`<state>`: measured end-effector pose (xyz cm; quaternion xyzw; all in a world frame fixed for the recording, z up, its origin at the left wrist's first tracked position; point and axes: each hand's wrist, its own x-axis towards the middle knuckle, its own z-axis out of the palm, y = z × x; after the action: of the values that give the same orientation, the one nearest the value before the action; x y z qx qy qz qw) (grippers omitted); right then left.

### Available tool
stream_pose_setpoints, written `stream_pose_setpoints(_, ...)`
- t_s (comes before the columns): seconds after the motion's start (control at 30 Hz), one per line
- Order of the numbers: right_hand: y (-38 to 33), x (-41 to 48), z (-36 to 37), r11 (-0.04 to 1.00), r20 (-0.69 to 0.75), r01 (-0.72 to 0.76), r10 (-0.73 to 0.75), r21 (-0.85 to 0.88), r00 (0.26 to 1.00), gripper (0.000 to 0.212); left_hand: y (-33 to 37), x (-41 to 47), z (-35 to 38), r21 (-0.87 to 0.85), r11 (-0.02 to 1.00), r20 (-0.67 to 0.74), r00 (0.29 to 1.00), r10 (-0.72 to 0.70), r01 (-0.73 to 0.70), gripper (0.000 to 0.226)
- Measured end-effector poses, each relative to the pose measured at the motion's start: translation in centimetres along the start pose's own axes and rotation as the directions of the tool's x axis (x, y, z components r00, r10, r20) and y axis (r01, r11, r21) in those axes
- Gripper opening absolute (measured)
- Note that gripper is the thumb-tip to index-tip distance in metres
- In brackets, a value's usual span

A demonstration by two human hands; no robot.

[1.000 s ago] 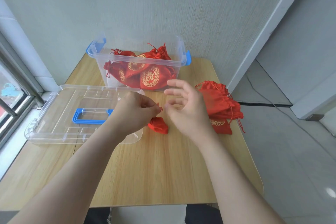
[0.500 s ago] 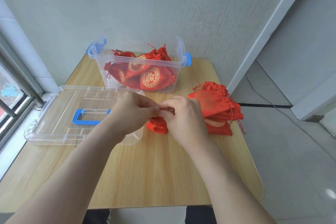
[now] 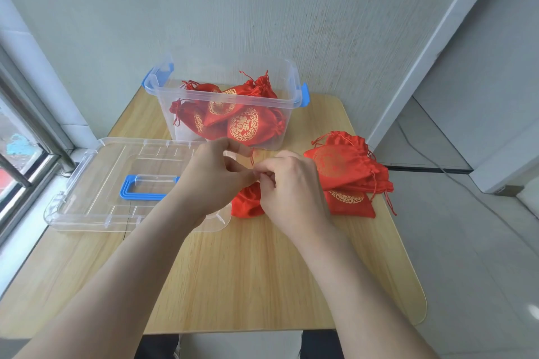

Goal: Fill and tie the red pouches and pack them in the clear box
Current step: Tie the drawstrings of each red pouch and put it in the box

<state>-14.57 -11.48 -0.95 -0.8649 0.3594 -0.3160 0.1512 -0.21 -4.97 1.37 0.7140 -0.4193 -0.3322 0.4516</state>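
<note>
A small red pouch (image 3: 247, 203) lies on the wooden table (image 3: 233, 285) under my two hands. My left hand (image 3: 213, 178) and my right hand (image 3: 291, 183) meet above its neck, and each pinches the thin red drawstring (image 3: 252, 158). Most of the pouch's top is hidden by my fingers. The clear box (image 3: 224, 96) with blue latches stands at the back and holds several tied red pouches with gold emblems. A pile of red pouches (image 3: 347, 172) lies to the right of my right hand.
The clear lid (image 3: 96, 183) with a blue handle lies flat on the table's left side, partly under my left wrist. A wall runs behind the box, a window frame sits at the far left, and the table's right edge drops to a tiled floor.
My right hand, spread and apart a second ago, came in to meet my left hand and took hold of the drawstring. Both hands now work together over the pouch's neck.
</note>
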Motion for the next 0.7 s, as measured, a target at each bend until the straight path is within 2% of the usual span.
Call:
stream_pose_setpoints(0.07, -0.1, 0.0, 0.0, 1.000, 0.001, -0.015, 0.015, 0.001, 1.000, 0.024, -0.3, 0.2, 0.0, 0.024, 0.999, -0.011, 0.999, 0.046, -0.045, 0.030)
stream_pose_setpoints(0.23, 0.0, 0.1, -0.2, 0.996, -0.039, -0.071, 0.073, 0.057, 0.997, 0.016, -0.4, 0.1, 0.6, 0.232, 0.953, -0.016, 0.978, 0.206, -0.197, 0.029)
stream_pose_setpoints(0.37, -0.3, 0.3, -0.6, 0.962, -0.013, -0.200, 0.206, 0.188, 0.979, 0.013, -0.1, -0.1, 0.9, 0.328, 0.898, -0.102, 0.934, 0.342, -0.293, 0.025)
stream_pose_setpoints(0.5, -0.3, 0.5, -1.3, 0.903, 0.062, -0.330, 0.326, 0.277, 0.943, 0.012, -0.2, -0.1, 1.0, 0.405, 0.828, -0.095, 0.882, 0.462, -0.389, 0.017)
stream_pose_setpoints(0.63, 0.2, 0.4, -1.8, 0.771, 0.203, -0.500, 0.457, 0.395, 0.866, 0.010, -0.3, 0.1, 0.9, 0.394, 0.815, -0.070, 0.871, 0.487, -0.424, 0.016)
stream_pose_setpoints(0.7, 0.4, 0.4, -2.1, 0.610, 0.337, -0.612, 0.514, 0.504, 0.789, 0.010, -0.4, 0.2, 0.9, 0.371, 0.823, -0.053, 0.875, 0.480, -0.429, 0.019)
